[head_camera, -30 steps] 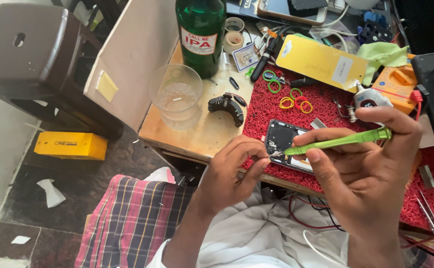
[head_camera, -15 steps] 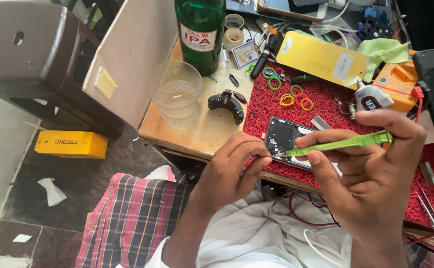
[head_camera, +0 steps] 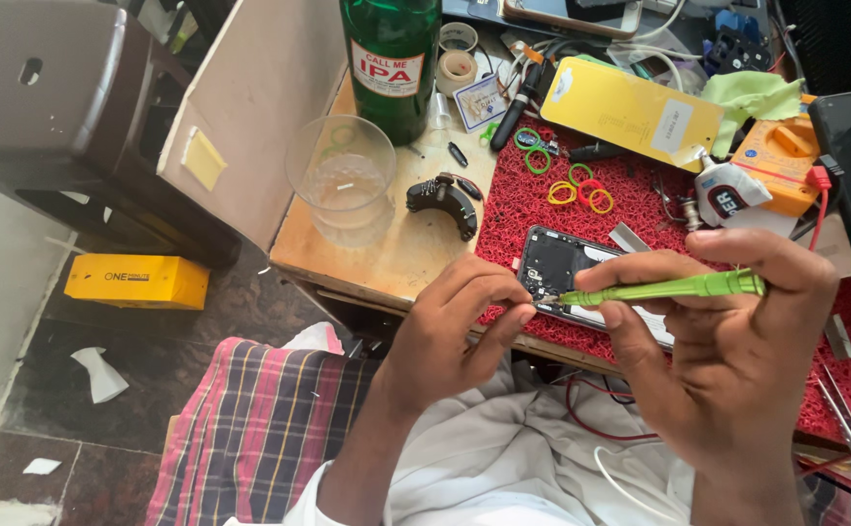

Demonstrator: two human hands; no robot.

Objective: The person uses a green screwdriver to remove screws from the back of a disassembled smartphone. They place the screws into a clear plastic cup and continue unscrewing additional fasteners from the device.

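The right hand [head_camera: 737, 360] is clamped on a green screwdriver [head_camera: 664, 287], its tip touching the near left corner of an opened phone [head_camera: 567, 268]. The phone lies on a red mat [head_camera: 542, 209] on the surface. The left hand [head_camera: 455, 326] has its fingertips pinched together at the same corner. An empty glass [head_camera: 341, 178] stands far left.

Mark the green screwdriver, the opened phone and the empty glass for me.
green screwdriver [head_camera: 684, 286], head view, middle of its handle.
opened phone [head_camera: 554, 261], head view, exposed dark inner board.
empty glass [head_camera: 341, 180], head view, its clear side wall.
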